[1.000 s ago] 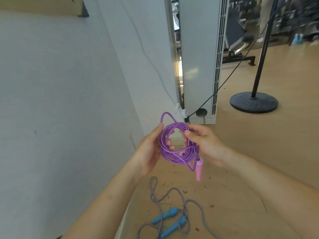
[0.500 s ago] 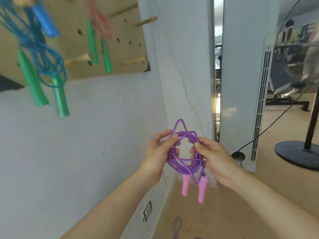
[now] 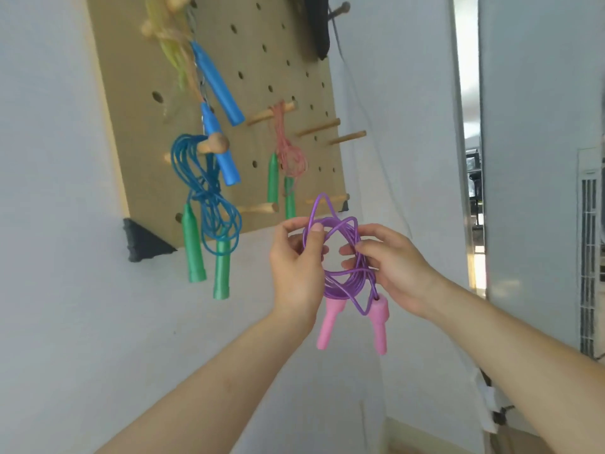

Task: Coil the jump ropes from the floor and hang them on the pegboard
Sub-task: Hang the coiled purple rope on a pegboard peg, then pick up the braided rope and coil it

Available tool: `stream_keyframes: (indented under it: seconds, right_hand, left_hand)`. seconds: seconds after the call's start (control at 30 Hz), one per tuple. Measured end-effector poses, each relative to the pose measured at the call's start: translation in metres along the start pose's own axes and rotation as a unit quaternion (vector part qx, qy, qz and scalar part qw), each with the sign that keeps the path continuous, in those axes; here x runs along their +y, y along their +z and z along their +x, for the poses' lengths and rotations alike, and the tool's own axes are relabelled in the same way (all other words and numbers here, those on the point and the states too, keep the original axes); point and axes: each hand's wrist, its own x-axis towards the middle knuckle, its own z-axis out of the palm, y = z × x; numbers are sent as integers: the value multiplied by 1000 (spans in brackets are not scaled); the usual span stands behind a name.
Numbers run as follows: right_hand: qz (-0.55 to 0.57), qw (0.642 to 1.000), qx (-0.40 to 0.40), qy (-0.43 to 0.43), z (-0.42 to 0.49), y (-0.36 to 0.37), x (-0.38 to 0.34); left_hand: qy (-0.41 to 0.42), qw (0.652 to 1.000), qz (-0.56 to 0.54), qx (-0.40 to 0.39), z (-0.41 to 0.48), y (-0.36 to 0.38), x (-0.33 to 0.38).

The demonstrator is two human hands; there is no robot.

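Observation:
A coiled purple jump rope [image 3: 342, 280] with two pink handles hanging below it is held up in front of the wall. My left hand [image 3: 296, 267] pinches the coil's left side and my right hand [image 3: 389, 267] pinches its right side. The wooden pegboard [image 3: 255, 60] hangs on the wall up and to the left. A bare wooden peg [image 3: 258, 208] sticks out near its lower edge, just left of the coil.
On the pegboard hang a blue rope with green handles [image 3: 204, 204], a rope with blue handles [image 3: 217, 90] and a pink rope with green handles [image 3: 288, 155]. Two bare pegs [image 3: 347, 137] stick out at its right side. A white unit with a vent [image 3: 587, 257] stands at right.
My view has tilted up from the floor to the pegboard. Both hands have lifted the purple coil toward the board's lower edge, and both pink handles now dangle below it.

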Motion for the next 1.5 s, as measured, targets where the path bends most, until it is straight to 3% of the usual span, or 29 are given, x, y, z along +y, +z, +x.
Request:
stream_keyframes:
  seconds: [0.23, 0.4, 0.57, 0.97, 1.17, 1.23, 1.33, 1.43, 1.5]
  right_hand:
    - [15, 996, -49, -73, 19, 48, -23]
    - [15, 994, -58, -86, 27, 77, -28]
    - [-31, 995, -51, -77, 40, 96, -21]
    - [-205, 976, -47, -50, 27, 65, 17]
    - [-287, 954, -32, -79, -28, 13, 52]
    - [-322, 942, -42, -80, -53, -7, 69]
    - [-361, 930, -48, -44, -94, -38, 105]
    - [-375, 926, -44, 25, -134, -71, 152]
    - [-399, 912, -46, 80, -159, -95, 192]
  left_hand:
    - [124, 992, 7, 34, 14, -26, 40]
    - [118, 989, 16, 86, 33, -42, 49]
    - [112, 977, 105, 150, 50, -57, 41]
    - [168, 956, 237, 35, -16, -74, 8]
    - [277, 904, 324, 32, -64, -91, -22]
    - [244, 915, 321, -29, -79, -93, -39]
    - [46, 929, 324, -170, -99, -89, -69]
    - [-160, 881, 326, -303, -122, -82, -116]
    - [-225, 835, 345, -364, -141, -77, -157]
